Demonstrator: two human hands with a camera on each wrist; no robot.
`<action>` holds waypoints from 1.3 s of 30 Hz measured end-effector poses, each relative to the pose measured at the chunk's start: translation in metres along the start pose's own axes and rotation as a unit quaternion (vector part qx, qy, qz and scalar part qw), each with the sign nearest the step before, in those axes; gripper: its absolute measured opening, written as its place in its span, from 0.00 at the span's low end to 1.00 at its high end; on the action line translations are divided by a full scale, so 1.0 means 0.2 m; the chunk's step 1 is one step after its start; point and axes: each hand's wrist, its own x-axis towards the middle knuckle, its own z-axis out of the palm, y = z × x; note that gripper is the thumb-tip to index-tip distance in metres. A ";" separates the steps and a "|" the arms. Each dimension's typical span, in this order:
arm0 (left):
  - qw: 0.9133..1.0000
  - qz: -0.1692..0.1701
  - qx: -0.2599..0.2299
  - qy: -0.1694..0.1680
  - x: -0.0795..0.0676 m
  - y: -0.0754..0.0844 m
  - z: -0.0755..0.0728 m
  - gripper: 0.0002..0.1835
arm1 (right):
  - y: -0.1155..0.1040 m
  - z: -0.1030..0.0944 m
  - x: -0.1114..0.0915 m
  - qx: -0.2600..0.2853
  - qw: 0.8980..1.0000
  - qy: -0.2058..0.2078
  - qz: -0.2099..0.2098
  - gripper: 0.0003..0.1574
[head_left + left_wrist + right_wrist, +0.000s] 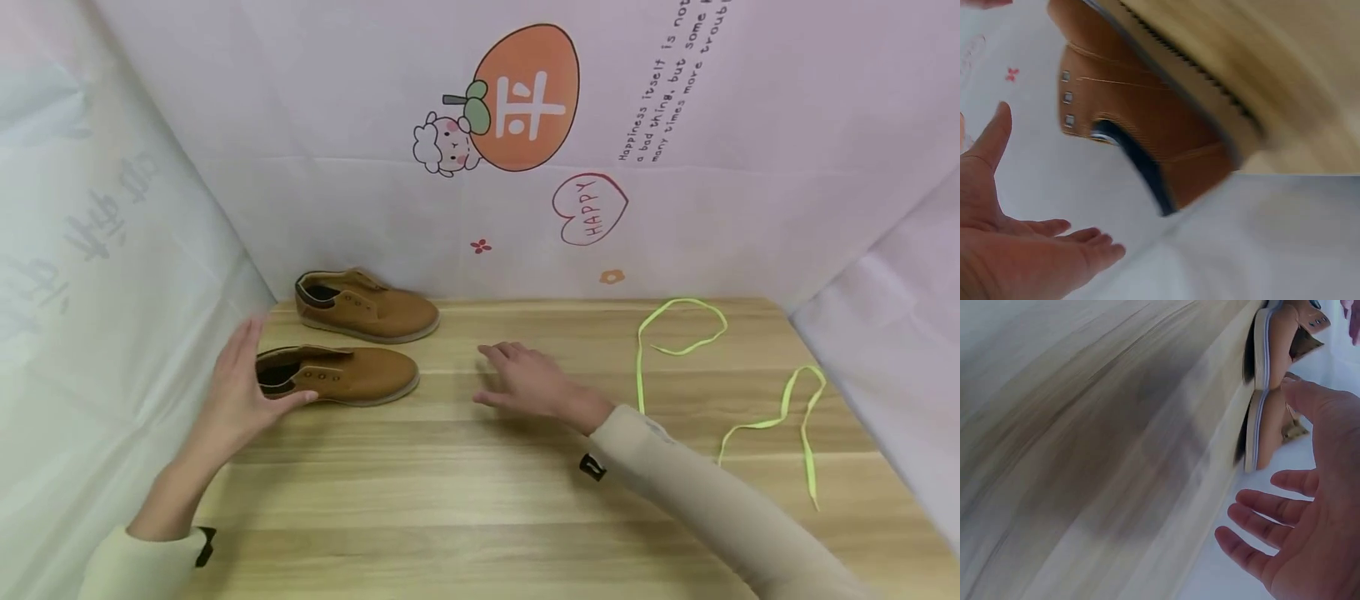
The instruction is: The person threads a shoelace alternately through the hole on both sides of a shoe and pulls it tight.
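left hand [236,400] just beside the nearer brown shoe [371,375], thumb and fingers apart, right hand [528,379] spread too, other shoe [393,315] behind, both on the table [465,492] (neon string [640,358] off right)

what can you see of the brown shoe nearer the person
The nearer shoe is brown, leather-looking and unlaced, with a rounded toe, dark lining, pale sole and three eyelets showing. It stands upright on the wooden table, toe pointing right. In the head view, the left hand partly hides its heel without touching it.
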 end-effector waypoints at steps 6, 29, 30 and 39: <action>0.993 -0.084 -0.068 -0.049 -0.02 -0.11 0.01 0.74 | -0.08 0.05 0.10 0.027 0.999 -0.027 -0.011 0.55; 0.939 -0.223 -0.237 -0.112 -0.02 -0.36 0.06 0.58 | -0.39 0.16 0.43 0.148 0.987 -0.059 -0.025 0.57; 0.938 -0.224 -0.240 -0.114 -0.02 -0.36 0.06 0.58 | -0.39 0.17 0.44 0.150 0.987 -0.057 -0.023 0.57; 0.948 -0.213 -0.205 -0.122 0.00 -0.41 0.07 0.57 | -0.46 0.23 0.51 0.144 0.989 -0.018 -0.003 0.56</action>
